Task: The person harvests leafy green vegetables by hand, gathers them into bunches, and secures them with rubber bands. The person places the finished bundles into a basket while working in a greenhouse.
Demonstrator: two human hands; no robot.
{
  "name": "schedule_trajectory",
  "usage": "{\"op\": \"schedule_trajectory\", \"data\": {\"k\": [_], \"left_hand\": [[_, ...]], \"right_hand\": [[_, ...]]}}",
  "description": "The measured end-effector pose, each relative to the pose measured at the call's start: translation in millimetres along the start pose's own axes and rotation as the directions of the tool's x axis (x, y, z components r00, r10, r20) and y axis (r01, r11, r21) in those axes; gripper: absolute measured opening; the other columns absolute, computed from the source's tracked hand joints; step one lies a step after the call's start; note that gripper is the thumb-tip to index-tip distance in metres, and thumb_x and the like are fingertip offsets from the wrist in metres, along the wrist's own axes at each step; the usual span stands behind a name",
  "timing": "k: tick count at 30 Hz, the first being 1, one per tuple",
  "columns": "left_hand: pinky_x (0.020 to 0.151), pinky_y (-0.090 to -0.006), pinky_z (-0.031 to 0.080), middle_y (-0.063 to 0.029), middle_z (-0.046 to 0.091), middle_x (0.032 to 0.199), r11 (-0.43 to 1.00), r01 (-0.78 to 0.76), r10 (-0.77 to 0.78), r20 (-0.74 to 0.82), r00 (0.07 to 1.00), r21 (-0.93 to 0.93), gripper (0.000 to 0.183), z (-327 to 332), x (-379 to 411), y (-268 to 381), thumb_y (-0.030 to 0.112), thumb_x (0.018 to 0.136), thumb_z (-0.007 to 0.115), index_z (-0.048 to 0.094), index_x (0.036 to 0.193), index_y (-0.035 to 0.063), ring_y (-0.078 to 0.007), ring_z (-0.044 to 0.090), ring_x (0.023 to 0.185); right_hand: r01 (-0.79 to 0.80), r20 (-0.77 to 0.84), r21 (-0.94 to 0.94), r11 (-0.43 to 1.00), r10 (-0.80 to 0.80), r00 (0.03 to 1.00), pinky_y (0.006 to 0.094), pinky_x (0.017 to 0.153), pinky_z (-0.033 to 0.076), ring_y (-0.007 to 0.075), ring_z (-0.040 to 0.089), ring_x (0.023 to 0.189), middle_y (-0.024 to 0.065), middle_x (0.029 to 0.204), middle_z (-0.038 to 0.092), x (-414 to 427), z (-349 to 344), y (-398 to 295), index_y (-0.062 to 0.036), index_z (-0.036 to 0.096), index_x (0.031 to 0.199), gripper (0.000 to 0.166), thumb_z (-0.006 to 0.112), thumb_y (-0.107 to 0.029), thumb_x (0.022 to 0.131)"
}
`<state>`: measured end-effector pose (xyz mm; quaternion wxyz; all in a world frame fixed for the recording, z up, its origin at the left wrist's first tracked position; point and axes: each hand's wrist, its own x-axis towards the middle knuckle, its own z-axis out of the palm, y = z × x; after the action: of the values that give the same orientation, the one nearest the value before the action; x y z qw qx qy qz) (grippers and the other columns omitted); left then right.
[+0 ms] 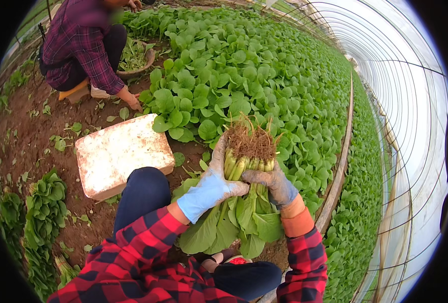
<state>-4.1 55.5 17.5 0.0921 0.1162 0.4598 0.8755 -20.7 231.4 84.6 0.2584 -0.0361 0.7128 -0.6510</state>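
Observation:
Both my hands wear thin blue gloves smeared with soil. Together they grip a bunch of leafy greens (243, 212) held upside down, with the brown roots (255, 142) at the top and the broad leaves hanging below. My left hand (217, 181) wraps the left side of the pale stems, its thumb across the front. From the right, my right hand (272, 185) closes around the same stems, its thumb also in front. The fingers behind the bunch are hidden. Beyond the roots stands a dense bed of growing greens (239, 75).
A dirt-stained white foam block (123, 155) lies left of my knee. Bundles of picked greens (44, 216) rest on the soil at far left. A person in a plaid shirt (84, 49) crouches by a basket (142, 64). A wooden edging (339, 170) runs along the bed's right.

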Motion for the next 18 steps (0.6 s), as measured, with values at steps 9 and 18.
{"op": "schedule_trajectory", "data": {"k": [9,18], "left_hand": [[0.107,-0.0361,0.041,-0.01,0.044,0.14,0.991,-0.043,0.024,-0.147,0.989,-0.129,0.097,2.8,-2.2,-2.4,-0.008,0.068,0.069,0.02,0.151,0.0066,-0.0224,0.047,0.127],[0.11,-0.0336,0.032,-0.0106,0.04,0.146,0.969,0.168,-0.161,0.052,0.986,-0.179,0.117,-9.7,5.0,6.8,-0.006,0.063,0.071,0.003,0.157,0.0123,-0.0225,0.04,0.133]], "right_hand": [[0.034,0.099,-0.096,0.995,-0.024,0.995,0.0321,0.103,0.043,0.0159,0.054,0.117,0.0054,0.132,0.056,-6.0,12.0,-16.5,-0.0043,0.036,0.145,0.079,0.079,-0.008,0.079],[0.007,-0.189,-0.046,0.999,-0.016,0.982,0.0312,0.1,0.045,0.0152,0.055,0.116,0.006,0.13,0.058,4.1,23.6,-5.2,-0.0031,0.04,0.142,0.071,0.078,-0.019,0.084]]}}
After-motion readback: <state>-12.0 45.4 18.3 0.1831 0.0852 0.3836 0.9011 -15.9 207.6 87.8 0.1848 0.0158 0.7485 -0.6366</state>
